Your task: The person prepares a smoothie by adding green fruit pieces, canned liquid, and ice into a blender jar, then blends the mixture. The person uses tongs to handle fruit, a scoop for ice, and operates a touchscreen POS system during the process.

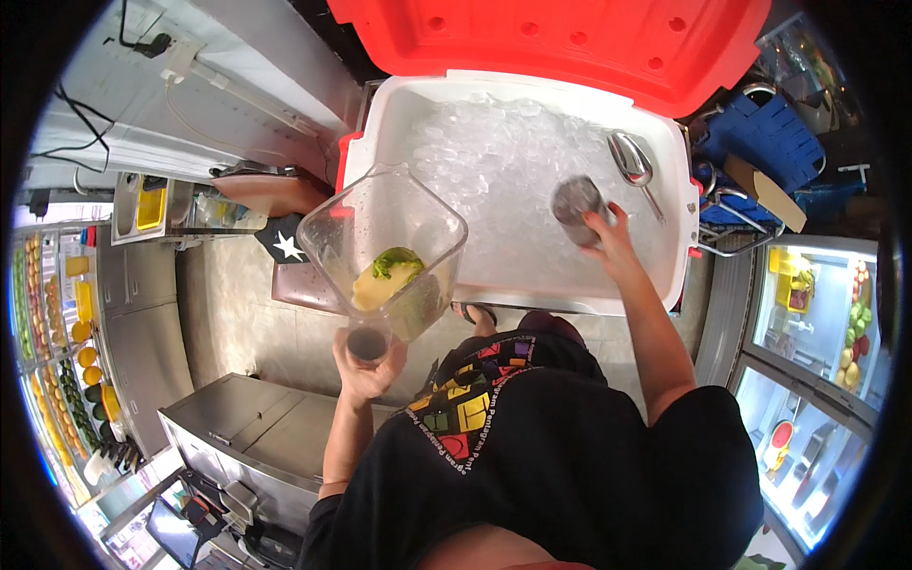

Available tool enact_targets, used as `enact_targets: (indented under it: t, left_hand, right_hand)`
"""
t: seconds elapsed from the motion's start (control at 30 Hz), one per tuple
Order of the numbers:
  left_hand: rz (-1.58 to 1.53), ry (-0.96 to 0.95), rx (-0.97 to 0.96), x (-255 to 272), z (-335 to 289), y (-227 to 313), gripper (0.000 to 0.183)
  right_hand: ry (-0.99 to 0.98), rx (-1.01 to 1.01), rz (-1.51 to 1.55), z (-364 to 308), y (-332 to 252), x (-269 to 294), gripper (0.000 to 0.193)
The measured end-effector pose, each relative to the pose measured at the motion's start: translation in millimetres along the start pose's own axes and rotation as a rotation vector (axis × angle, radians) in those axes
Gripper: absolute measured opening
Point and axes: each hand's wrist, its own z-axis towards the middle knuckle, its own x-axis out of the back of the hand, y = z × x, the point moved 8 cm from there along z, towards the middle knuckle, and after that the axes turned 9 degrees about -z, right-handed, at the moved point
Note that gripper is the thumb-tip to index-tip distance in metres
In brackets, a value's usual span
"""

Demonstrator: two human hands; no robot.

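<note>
Ice (pixel 503 171) is lying in the cooler (pixel 551 298), and a scoop (pixel 632 159) is resting near its right wall. The lid (pixel 570 38) is standing behind the cooler, a basket (pixel 768 142) is sitting right of it, and a jar (pixel 418 223) is hovering by its front left corner.

Fruit (pixel 87 357) stands in rows near steel cabinets (pixel 147 356).

We think this is a shop for fruit drinks: we see rows of yellow and green fruits (pixel 74 404), a lit glass-door refrigerator (pixel 807 388), grey stainless-steel cabinets (pixel 142 342) and a white plastic ice chest (pixel 679 171).
</note>
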Motion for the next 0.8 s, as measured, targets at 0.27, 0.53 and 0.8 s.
enact_targets:
  t: [0.27,0.53,0.8]
  left_hand:
    - [-0.004,-0.046,-0.073,-7.3,-3.9,-4.9,0.028]
    - [0.013,-0.009,-0.061,-17.2,2.5,1.6,0.023]
    - [0.152,0.011,-0.088,-30.9,15.7,8.3,0.019]
  right_hand:
    - [0.738,-0.398,-0.901,10.9,53.7,28.6,0.097]
    - [0.457,-0.366,-0.712,51.4,40.6,-46.5,0.099]
    - [-0.147,-0.102,0.257,55.1,27.8,-64.6,0.098]
